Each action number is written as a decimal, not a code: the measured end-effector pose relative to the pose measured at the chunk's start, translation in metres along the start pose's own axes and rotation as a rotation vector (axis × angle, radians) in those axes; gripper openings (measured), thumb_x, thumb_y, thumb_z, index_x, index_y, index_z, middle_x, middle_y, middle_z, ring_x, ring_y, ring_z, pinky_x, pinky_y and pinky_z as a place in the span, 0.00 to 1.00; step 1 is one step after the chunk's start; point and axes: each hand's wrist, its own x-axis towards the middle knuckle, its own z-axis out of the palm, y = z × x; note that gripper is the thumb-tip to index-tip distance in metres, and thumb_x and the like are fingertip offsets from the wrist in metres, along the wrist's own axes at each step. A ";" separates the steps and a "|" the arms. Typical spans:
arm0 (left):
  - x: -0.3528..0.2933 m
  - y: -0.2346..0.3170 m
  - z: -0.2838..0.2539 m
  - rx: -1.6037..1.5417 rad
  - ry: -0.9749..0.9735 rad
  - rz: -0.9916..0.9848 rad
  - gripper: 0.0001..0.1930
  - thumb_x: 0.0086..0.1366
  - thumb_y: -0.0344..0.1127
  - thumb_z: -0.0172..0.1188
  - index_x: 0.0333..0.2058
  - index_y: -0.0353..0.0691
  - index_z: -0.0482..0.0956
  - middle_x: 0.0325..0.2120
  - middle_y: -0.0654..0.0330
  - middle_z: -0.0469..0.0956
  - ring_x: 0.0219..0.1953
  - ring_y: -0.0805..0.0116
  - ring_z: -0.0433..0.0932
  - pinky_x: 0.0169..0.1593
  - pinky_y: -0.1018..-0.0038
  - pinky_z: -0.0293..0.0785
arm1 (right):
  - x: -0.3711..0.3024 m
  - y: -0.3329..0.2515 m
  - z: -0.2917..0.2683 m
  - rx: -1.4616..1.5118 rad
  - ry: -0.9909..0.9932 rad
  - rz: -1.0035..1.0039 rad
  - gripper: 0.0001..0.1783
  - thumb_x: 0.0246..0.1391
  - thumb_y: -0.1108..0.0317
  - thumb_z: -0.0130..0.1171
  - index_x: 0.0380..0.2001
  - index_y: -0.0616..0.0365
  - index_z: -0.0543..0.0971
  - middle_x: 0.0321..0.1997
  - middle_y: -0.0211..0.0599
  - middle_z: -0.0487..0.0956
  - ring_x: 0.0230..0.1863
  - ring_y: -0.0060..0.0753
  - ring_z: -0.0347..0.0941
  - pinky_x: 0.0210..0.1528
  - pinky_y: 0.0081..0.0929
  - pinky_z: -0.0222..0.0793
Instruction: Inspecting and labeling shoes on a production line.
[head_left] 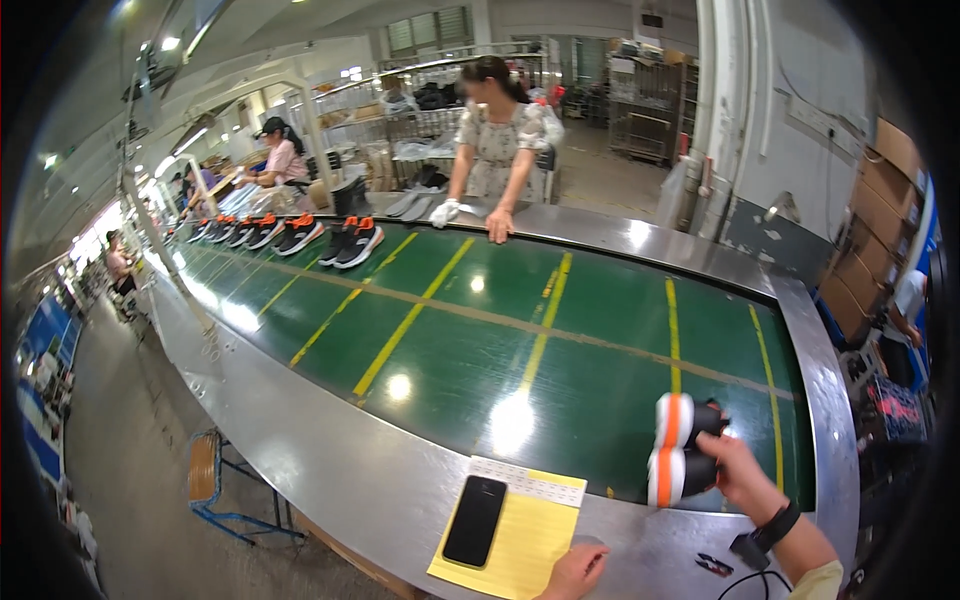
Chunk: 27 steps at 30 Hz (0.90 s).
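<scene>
My right hand [735, 468] grips a pair of black sneakers [672, 450] over the near right end of the green conveyor belt [600, 400]. The white soles with an orange stripe face left; the uppers are partly hidden by my fingers. A black band circles my right wrist. My left hand [578, 571] rests at the steel table edge with its fingers curled in and nothing visible in it. Beside it lies a yellow pad of paper [535, 530] with a black phone [475, 522] and a white printed strip on top.
More black and orange sneakers [352, 243] stand in a row along the belt's far left. Across the belt a person [498, 150] leans on the steel rim. Small snips [714, 565] and a black cable lie by my right forearm. A stool [205, 468] stands at left.
</scene>
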 end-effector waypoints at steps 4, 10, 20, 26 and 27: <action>0.003 -0.013 0.010 -0.037 0.010 -0.053 0.09 0.57 0.31 0.57 0.37 0.37 0.75 0.33 0.50 0.76 0.36 0.53 0.75 0.39 0.67 0.71 | 0.133 -0.026 -0.028 0.567 0.150 0.246 0.09 0.47 0.70 0.60 0.34 0.56 0.74 0.29 0.34 0.78 0.27 0.37 0.77 0.33 0.34 0.77; 0.001 0.001 0.012 -0.075 0.059 -0.091 0.07 0.57 0.32 0.57 0.34 0.37 0.76 0.29 0.51 0.76 0.32 0.54 0.76 0.36 0.67 0.72 | 0.340 -0.059 -0.057 0.769 -0.039 -0.069 0.09 0.49 0.78 0.55 0.36 0.62 0.72 0.34 0.38 0.75 0.36 0.39 0.75 0.43 0.30 0.75; 0.004 0.005 0.017 -0.026 0.095 -0.123 0.07 0.55 0.30 0.58 0.33 0.37 0.78 0.29 0.52 0.77 0.32 0.55 0.77 0.37 0.68 0.73 | 0.233 -0.051 0.056 -0.181 -0.320 -0.203 0.17 0.49 0.73 0.53 0.45 0.62 0.70 0.29 0.36 0.77 0.27 0.30 0.76 0.25 0.21 0.71; 0.010 -0.012 0.022 -0.018 0.103 -0.089 0.07 0.55 0.33 0.56 0.31 0.37 0.78 0.27 0.52 0.77 0.31 0.53 0.76 0.37 0.65 0.72 | 0.095 0.082 0.020 -0.581 -0.639 0.086 0.18 0.53 0.72 0.57 0.48 0.64 0.72 0.41 0.40 0.78 0.40 0.29 0.77 0.39 0.24 0.74; 0.011 -0.013 0.023 0.005 0.094 -0.118 0.07 0.56 0.34 0.56 0.30 0.37 0.78 0.26 0.52 0.77 0.30 0.53 0.76 0.37 0.65 0.72 | 0.072 0.094 0.021 -0.648 -0.634 0.060 0.17 0.54 0.71 0.56 0.48 0.62 0.72 0.41 0.36 0.78 0.41 0.27 0.76 0.40 0.21 0.72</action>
